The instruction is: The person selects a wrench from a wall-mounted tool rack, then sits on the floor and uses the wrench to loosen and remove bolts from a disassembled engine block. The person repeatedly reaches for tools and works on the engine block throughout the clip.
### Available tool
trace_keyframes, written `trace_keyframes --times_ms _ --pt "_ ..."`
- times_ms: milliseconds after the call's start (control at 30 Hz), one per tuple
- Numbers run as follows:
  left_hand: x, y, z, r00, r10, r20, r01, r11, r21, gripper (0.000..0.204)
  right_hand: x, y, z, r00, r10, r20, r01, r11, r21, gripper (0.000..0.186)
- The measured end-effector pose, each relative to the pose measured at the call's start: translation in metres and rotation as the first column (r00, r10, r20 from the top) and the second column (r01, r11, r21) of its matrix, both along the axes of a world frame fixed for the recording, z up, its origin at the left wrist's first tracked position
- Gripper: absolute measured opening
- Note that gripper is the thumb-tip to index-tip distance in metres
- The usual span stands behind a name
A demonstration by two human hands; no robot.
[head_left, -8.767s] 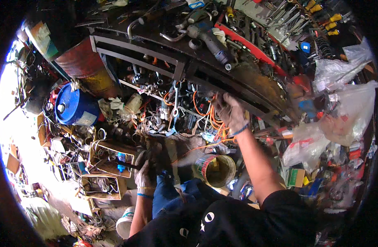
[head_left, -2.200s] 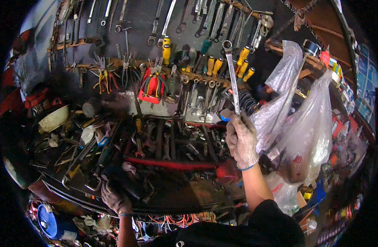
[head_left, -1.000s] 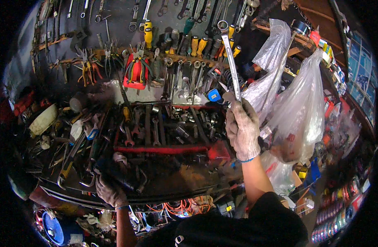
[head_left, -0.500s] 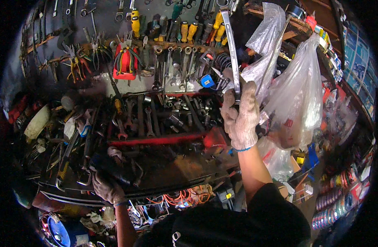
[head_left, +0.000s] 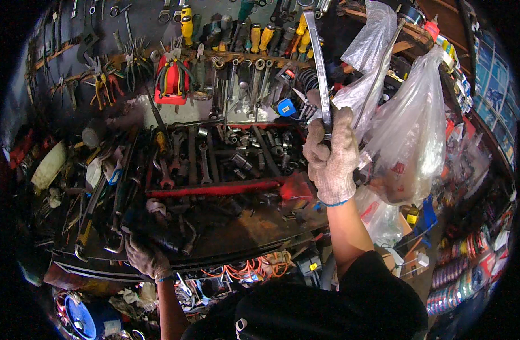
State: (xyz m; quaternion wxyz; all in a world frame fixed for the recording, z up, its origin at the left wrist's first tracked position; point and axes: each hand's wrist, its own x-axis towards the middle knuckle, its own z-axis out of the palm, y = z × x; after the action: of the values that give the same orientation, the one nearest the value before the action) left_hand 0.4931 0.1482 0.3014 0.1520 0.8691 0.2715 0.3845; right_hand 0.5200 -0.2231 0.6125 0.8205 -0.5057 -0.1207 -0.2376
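In my gloved right hand [head_left: 332, 156] is a long chrome wrench [head_left: 318, 68], held upright with its lower end in my closed fingers. Its upper end reaches the top of the view, in front of the tool wall. My left hand [head_left: 146, 256], also gloved, rests at the front edge of the workbench [head_left: 260, 229], fingers stretched forward beside a bent metal bar [head_left: 117, 245]. Nothing shows in its grasp. Beyond it lies a red-edged tray [head_left: 214, 188] of sockets [head_left: 243, 163] and wrenches [head_left: 204, 161].
Pliers [head_left: 104, 85], yellow-handled screwdrivers [head_left: 265, 37] and more wrenches hang on the wall rack. A blue tape measure [head_left: 285, 107] sits near the rack. Clear plastic bags [head_left: 410, 130] hang right of my right arm. Piled tools, including a hacksaw-like frame [head_left: 85, 238], crowd the bench's left.
The view has shifted slightly, so the wall tools sit a little higher. Both hands keep nearly the same places, and the wrench stays in my right hand.
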Motion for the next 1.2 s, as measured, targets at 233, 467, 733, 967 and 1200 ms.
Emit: trace_keyframes --times_ms 233,467,733,967,1200 --pt "-0.001 -0.003 0.001 1.000 0.010 -0.009 -0.010 1.000 -0.005 0.044 0.000 -0.001 0.002 0.998 0.036 -0.050 -0.035 0.999 0.021 0.053" --pt "-0.002 -0.004 0.003 1.000 -0.002 0.005 0.003 1.000 -0.013 0.043 0.000 -0.004 -0.001 0.994 0.088 -0.059 -0.089 0.996 -0.003 0.055" --pt "0.002 0.000 -0.001 1.000 0.002 0.026 -0.002 1.000 -0.004 0.041 0.000 -0.003 0.000 0.995 0.056 -0.083 -0.048 0.995 0.085 0.055" --pt "0.001 0.000 -0.002 0.998 -0.001 0.069 -0.002 0.999 0.035 0.038 -0.012 0.011 0.008 0.999 0.010 -0.051 -0.004 0.994 0.108 0.063" --pt "0.001 -0.002 -0.002 1.000 0.010 0.025 -0.010 1.000 0.005 0.041 -0.014 0.010 0.012 0.999 0.051 -0.011 -0.050 0.996 0.075 0.057"
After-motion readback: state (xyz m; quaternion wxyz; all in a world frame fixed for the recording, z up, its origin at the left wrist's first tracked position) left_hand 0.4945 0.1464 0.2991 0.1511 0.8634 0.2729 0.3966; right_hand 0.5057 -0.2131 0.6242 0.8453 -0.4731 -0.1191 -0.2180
